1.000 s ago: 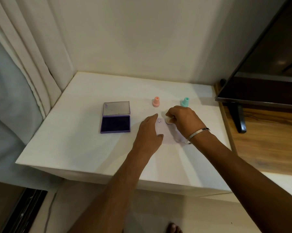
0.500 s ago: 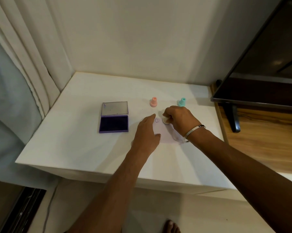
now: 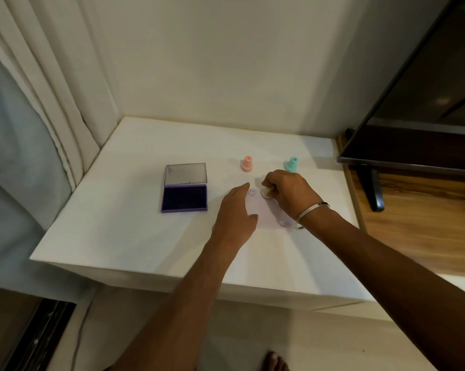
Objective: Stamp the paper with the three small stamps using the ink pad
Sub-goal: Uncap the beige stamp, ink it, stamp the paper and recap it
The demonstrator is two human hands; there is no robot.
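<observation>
A pale sheet of paper (image 3: 263, 214) lies on the white table (image 3: 135, 236). My left hand (image 3: 235, 218) rests flat on its left part, fingers apart. A round smiley print (image 3: 251, 193) shows on the paper just past my left fingertips. My right hand (image 3: 286, 194) grips a small cream stamp (image 3: 265, 194) and holds it down on the paper to the right of the print. A pink stamp (image 3: 247, 164) and a teal stamp (image 3: 291, 164) stand upright behind the paper. The purple ink pad (image 3: 184, 198) lies open at the left, lid folded back.
A dark TV screen (image 3: 413, 124) on a black stand (image 3: 374, 188) sits on a wooden shelf (image 3: 427, 223) at the right. Curtains (image 3: 52, 103) hang at the left. The wall is close behind the table. A bare foot (image 3: 275, 361) shows below.
The hands keep their pose on the paper; the right hand stays pressed on the cream stamp. The camera view has shifted slightly.
</observation>
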